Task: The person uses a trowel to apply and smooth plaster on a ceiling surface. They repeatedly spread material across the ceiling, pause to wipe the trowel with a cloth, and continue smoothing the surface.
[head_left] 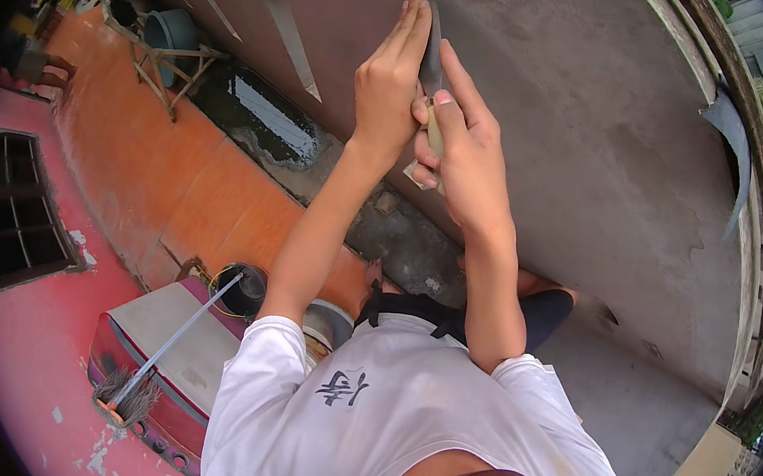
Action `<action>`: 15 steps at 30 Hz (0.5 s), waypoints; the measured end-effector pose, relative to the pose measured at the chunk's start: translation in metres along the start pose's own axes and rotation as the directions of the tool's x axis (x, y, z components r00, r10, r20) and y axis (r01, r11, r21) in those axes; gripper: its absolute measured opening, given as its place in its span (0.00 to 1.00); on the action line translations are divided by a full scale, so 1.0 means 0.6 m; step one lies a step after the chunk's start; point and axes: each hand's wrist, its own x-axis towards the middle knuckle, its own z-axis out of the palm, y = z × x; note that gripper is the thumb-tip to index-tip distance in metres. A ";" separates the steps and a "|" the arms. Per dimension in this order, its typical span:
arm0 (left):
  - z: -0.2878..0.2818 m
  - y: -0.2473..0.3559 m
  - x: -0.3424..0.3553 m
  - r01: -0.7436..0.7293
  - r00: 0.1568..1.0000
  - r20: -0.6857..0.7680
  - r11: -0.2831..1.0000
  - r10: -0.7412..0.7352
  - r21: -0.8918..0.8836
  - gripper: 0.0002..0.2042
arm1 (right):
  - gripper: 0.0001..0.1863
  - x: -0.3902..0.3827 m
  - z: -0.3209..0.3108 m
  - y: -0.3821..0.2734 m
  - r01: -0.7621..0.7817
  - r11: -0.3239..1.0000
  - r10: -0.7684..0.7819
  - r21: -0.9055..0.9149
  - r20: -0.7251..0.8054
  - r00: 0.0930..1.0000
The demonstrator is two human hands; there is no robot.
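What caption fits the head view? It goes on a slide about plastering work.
Both hands, left hand and right hand, press a trowel against a grey wall.
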 end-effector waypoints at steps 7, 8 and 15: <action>0.003 0.019 -0.005 -0.009 1.000 -0.008 1.000 0.009 -0.023 0.31 | 0.29 -0.009 -0.012 -0.004 -0.015 0.999 0.014 -0.034 -0.025 1.000; 0.001 0.009 0.001 0.006 1.000 0.002 1.000 -0.006 -0.004 0.31 | 0.29 0.008 -0.010 -0.004 -0.015 1.000 0.015 -0.009 0.003 1.000; -0.018 0.011 0.012 -0.037 0.999 0.018 0.999 0.036 0.024 0.29 | 0.31 0.000 0.009 -0.006 0.020 0.999 -0.020 0.032 -0.011 1.000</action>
